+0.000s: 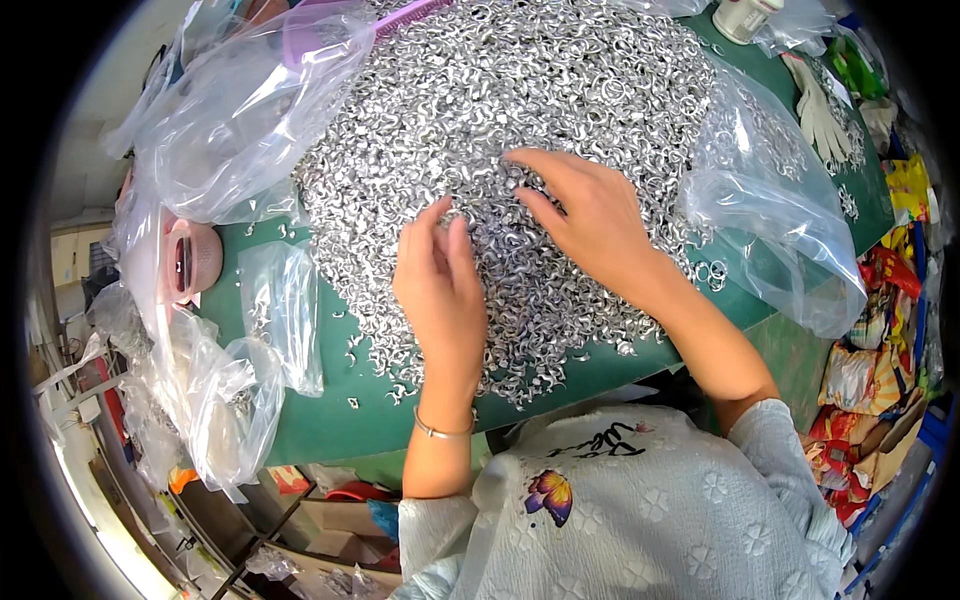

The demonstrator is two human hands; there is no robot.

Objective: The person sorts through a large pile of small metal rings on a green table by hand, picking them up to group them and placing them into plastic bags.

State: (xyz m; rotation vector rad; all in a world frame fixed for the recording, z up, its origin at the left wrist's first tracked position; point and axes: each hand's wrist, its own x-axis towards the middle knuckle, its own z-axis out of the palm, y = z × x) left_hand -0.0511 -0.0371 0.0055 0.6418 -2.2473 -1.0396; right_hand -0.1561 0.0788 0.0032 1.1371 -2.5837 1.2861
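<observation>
A broad heap of small curved silvery metal pieces [520,80] covers much of the green table [345,410]. Over its near left part is my left hand [438,285], fingers bent upward and the thumb slightly apart from them. Nothing held shows clearly there against the shiny pieces. My right hand [590,215] reaches in from the right over the middle of the heap. Its thumb and forefinger are spread apart, with loose pieces visible between them; the other fingers are mostly hidden behind the hand. A thin bracelet [443,431] circles my left wrist.
Clear plastic bags lie left [235,140] and right [775,220] of the heap, with a flat bag [285,315] nearer. A pink round container [195,260] stands at left. Farther off are a purple plastic handle [410,15], a white bottle [742,18] and a glove [818,115].
</observation>
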